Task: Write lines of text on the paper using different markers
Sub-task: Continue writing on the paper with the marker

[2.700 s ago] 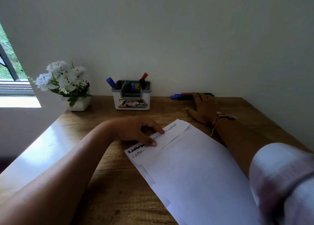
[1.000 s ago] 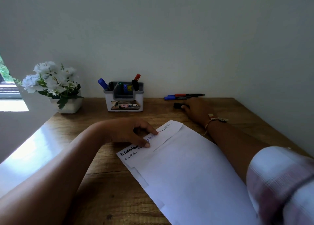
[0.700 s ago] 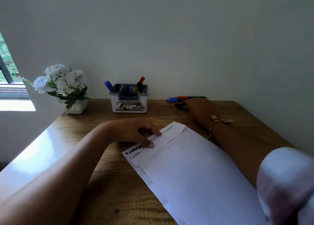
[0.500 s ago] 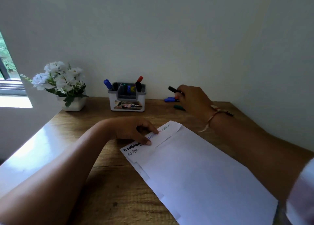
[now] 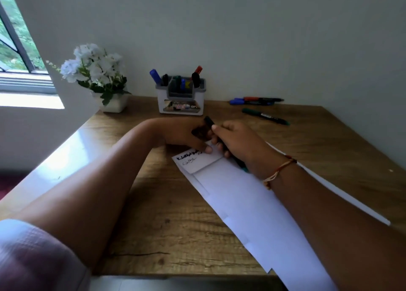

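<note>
Most of the marker [image 5: 209,122] hides inside the right hand [image 5: 239,143] over the paper [image 5: 241,194].

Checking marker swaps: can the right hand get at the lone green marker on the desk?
Probably yes: only bare desk lies before the green marker, but the right hand grips a dark marker it would need to put down first.

Wooden desk [image 5: 175,224] against a pale wall [image 5: 241,27] — window [image 5: 15,49] (bright) at left.
</note>
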{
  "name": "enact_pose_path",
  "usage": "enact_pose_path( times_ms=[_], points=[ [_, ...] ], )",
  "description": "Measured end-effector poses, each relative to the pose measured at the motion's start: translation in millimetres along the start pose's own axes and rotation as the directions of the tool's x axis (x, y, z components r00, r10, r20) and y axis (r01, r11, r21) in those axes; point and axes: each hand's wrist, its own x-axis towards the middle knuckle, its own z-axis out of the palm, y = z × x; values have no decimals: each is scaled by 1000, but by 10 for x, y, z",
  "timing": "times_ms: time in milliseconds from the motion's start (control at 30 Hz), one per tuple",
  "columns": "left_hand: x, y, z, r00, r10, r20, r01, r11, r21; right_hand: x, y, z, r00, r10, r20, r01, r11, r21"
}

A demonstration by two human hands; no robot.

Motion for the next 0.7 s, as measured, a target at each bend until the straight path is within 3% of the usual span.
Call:
enact_pose_path(
  times_ms=[200,400,700],
  points=[
    [-46,17,-29,997,-30,-64,17,980,-196,-2,3,-31,999,-7,40,7,1000,-1],
    [-14,44,-2,973,33,-229,-79,978,-194,6,-1,-75,996,-22,91,15,997,74],
    [-18,43,-36,958,78,-275,-166,936,-311,-40,-42,-96,996,-38,81,33,997,66]
  ],
)
